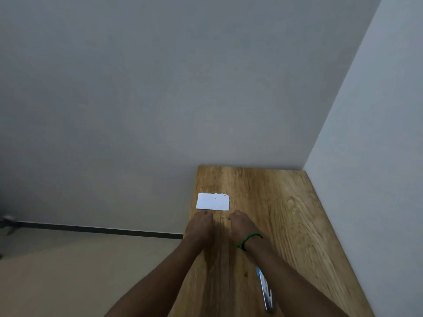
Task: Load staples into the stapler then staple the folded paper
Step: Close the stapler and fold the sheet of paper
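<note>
Paper position: The folded paper is lying flat on the tabletop, close to the far-left edge.
Paper axis: Its long side is running left to right, across the line of the forearms.
Direction from hands: The paper is lying straight ahead of both hands, just beyond the knuckles.
Left hand: The left hand is sitting at the paper's near edge, below its left half. Whether it is touching the paper cannot be told.
Right hand: The right hand is sitting just beside the paper's near-right corner, apart from it. It is wearing a green band at the wrist.
Nearer hand: The left.
Fingers: The fingers of both hands are curling under the palms, so whether they are holding anything cannot be told.
Other item: A blue and silver object is lying under the right forearm, well apart from the paper. It is possibly the stapler, but this cannot be confirmed.
Next move, as a judgement: Either hand needs only a short forward reach to the paper, while the object calls for drawing the right hand back.
</note>
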